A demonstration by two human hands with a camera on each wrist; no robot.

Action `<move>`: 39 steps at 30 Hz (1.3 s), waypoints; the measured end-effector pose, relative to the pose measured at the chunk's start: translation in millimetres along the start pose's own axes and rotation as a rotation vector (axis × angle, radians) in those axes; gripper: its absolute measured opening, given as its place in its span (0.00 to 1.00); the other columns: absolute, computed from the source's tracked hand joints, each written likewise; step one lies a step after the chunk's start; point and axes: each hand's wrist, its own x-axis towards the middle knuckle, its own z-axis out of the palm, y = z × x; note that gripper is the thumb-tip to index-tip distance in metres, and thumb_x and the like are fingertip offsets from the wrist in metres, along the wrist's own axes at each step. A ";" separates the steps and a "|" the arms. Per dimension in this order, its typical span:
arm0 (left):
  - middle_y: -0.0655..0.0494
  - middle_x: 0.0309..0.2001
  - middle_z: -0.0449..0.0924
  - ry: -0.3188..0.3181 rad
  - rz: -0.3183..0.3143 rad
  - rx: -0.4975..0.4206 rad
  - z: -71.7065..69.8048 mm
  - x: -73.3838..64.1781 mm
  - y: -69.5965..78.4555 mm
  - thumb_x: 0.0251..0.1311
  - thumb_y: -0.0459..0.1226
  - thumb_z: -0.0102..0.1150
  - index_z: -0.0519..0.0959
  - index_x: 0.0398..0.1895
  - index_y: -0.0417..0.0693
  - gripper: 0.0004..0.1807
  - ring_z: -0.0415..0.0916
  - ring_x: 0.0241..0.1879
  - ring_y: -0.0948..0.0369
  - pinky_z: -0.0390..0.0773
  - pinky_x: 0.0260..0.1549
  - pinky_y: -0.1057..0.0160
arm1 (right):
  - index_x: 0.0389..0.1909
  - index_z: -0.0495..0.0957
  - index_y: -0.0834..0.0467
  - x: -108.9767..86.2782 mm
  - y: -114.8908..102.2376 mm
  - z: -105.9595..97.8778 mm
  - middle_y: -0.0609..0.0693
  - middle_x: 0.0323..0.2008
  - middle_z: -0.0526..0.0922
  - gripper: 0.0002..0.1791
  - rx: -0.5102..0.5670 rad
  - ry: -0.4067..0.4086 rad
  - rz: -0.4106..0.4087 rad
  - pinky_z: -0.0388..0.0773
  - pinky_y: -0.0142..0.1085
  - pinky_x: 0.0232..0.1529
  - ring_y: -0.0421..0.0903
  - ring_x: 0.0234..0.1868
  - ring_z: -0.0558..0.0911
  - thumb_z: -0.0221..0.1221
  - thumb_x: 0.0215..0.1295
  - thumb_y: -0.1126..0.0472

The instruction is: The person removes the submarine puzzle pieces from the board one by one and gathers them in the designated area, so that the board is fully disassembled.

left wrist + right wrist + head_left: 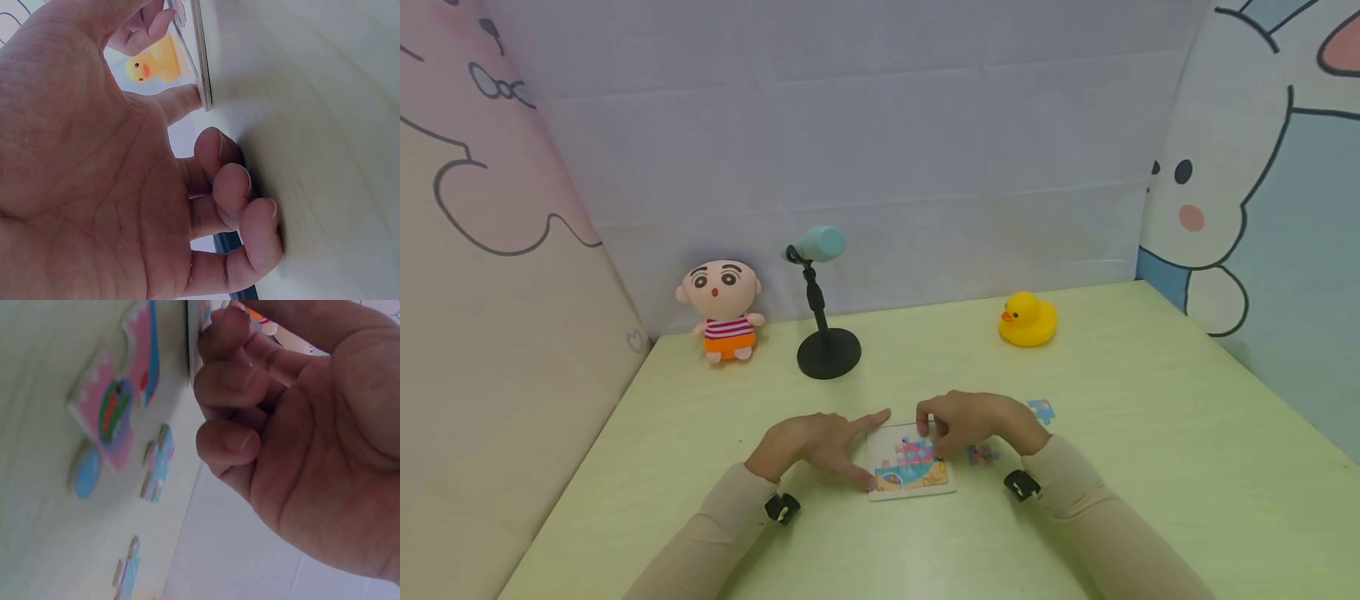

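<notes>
A small jigsaw board (917, 494) lies on the table, its lower part filled with a colourful picture and some pink pieces (915, 451) fitted above. My left hand (827, 444) braces its left side, index finger stretched to the upper corner and thumb at the lower one. In the left wrist view the other fingers (259, 234) bend down to the tabletop. Over the board's right side is my right hand (966, 419), fingers curled and fingertips down by the picture. I cannot tell whether a piece sits between them. Just right of it lies a pink puzzle piece (103, 419).
Blue puzzle pieces (161, 462) lie farther back on the right, one beside my right wrist (1041, 410). Along the back stand a plush doll (727, 312), a mint-coloured device on a black stand (828, 353) and a yellow rubber duck (1028, 321). Cloth walls enclose the table.
</notes>
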 end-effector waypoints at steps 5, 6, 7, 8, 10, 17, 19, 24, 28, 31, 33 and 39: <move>0.57 0.29 0.74 -0.004 0.006 -0.002 -1.0 -0.5 1.5 0.52 0.66 0.65 0.50 0.80 0.72 0.54 0.72 0.36 0.61 0.72 0.41 0.57 | 0.45 0.72 0.53 3.7 -7.6 6.9 0.46 0.24 0.75 0.15 -0.022 0.024 0.024 0.70 0.34 0.25 0.42 0.21 0.71 0.67 0.63 0.63; 0.57 0.29 0.74 -0.006 0.002 -0.001 -1.2 -0.8 1.7 0.52 0.66 0.65 0.50 0.80 0.72 0.54 0.72 0.36 0.61 0.72 0.41 0.57 | 0.46 0.71 0.52 4.4 -9.3 8.0 0.46 0.24 0.75 0.16 -0.022 0.024 0.033 0.71 0.34 0.25 0.42 0.21 0.72 0.67 0.63 0.63; 0.58 0.29 0.74 -0.007 0.001 0.002 -1.4 -1.0 1.8 0.52 0.66 0.65 0.49 0.80 0.72 0.54 0.72 0.36 0.61 0.73 0.41 0.57 | 0.47 0.71 0.51 5.3 -10.8 9.0 0.47 0.24 0.76 0.17 -0.027 0.025 0.036 0.72 0.34 0.25 0.42 0.21 0.73 0.67 0.63 0.63; 0.58 0.30 0.74 -0.007 -0.002 0.005 -1.5 -1.2 1.8 0.52 0.67 0.65 0.49 0.80 0.72 0.54 0.72 0.36 0.61 0.73 0.41 0.57 | 0.48 0.71 0.51 6.0 -12.2 9.8 0.47 0.25 0.76 0.17 -0.027 0.025 0.041 0.73 0.35 0.25 0.43 0.21 0.73 0.67 0.63 0.63; 0.58 0.29 0.74 -0.003 -0.006 0.010 -2.1 -1.8 2.1 0.52 0.67 0.65 0.49 0.80 0.73 0.54 0.72 0.36 0.61 0.73 0.41 0.56 | 0.50 0.71 0.50 7.2 -14.7 11.5 0.47 0.26 0.77 0.19 -0.030 0.022 0.039 0.74 0.35 0.26 0.43 0.23 0.75 0.67 0.63 0.63; 0.57 0.29 0.74 -0.005 -0.010 0.019 -1.0 -1.3 1.6 0.51 0.67 0.65 0.50 0.79 0.73 0.54 0.72 0.36 0.62 0.73 0.41 0.57 | 0.51 0.71 0.51 9.4 -19.4 15.7 0.47 0.27 0.76 0.18 -0.050 0.003 0.024 0.73 0.34 0.28 0.41 0.27 0.74 0.65 0.65 0.63; 0.58 0.30 0.74 -0.010 -0.014 0.022 -0.8 -1.3 1.4 0.52 0.67 0.65 0.50 0.80 0.73 0.54 0.72 0.36 0.62 0.73 0.42 0.56 | 0.51 0.71 0.50 9.5 -19.9 16.2 0.47 0.27 0.76 0.18 -0.052 0.004 0.026 0.73 0.34 0.29 0.41 0.27 0.74 0.65 0.65 0.63; 0.57 0.30 0.74 -0.013 -0.012 0.024 -1.6 -0.2 1.5 0.52 0.67 0.65 0.49 0.80 0.73 0.54 0.72 0.36 0.61 0.73 0.41 0.56 | 0.51 0.70 0.50 8.7 -21.7 15.3 0.47 0.27 0.76 0.18 -0.062 0.006 0.030 0.72 0.34 0.31 0.41 0.27 0.74 0.66 0.65 0.64; 0.57 0.29 0.74 -0.010 0.001 0.017 -2.4 -0.5 1.5 0.52 0.66 0.65 0.50 0.80 0.72 0.53 0.72 0.34 0.62 0.73 0.40 0.57 | 0.51 0.70 0.50 7.8 -24.2 14.9 0.47 0.28 0.76 0.18 -0.062 0.002 0.048 0.73 0.35 0.30 0.42 0.29 0.75 0.66 0.65 0.64; 0.57 0.29 0.74 -0.005 0.008 0.015 -2.1 -0.8 2.2 0.52 0.66 0.65 0.50 0.80 0.72 0.53 0.73 0.35 0.62 0.73 0.40 0.57 | 0.51 0.70 0.50 7.0 -24.5 15.6 0.47 0.29 0.77 0.18 -0.057 0.003 0.059 0.74 0.35 0.30 0.42 0.29 0.76 0.66 0.65 0.64; 0.57 0.29 0.74 -0.004 0.008 0.016 -1.9 -1.2 2.8 0.52 0.66 0.65 0.50 0.80 0.72 0.54 0.73 0.35 0.62 0.73 0.41 0.57 | 0.51 0.70 0.49 6.9 -24.1 15.8 0.47 0.29 0.77 0.18 -0.055 0.003 0.061 0.74 0.35 0.29 0.42 0.29 0.76 0.66 0.64 0.64; 0.57 0.29 0.74 -0.002 0.000 0.017 -2.4 -2.2 3.2 0.52 0.66 0.65 0.50 0.80 0.72 0.53 0.73 0.36 0.62 0.74 0.43 0.56 | 0.51 0.70 0.49 7.6 -23.9 15.0 0.47 0.28 0.77 0.19 -0.066 0.006 0.050 0.73 0.35 0.29 0.42 0.28 0.75 0.66 0.64 0.64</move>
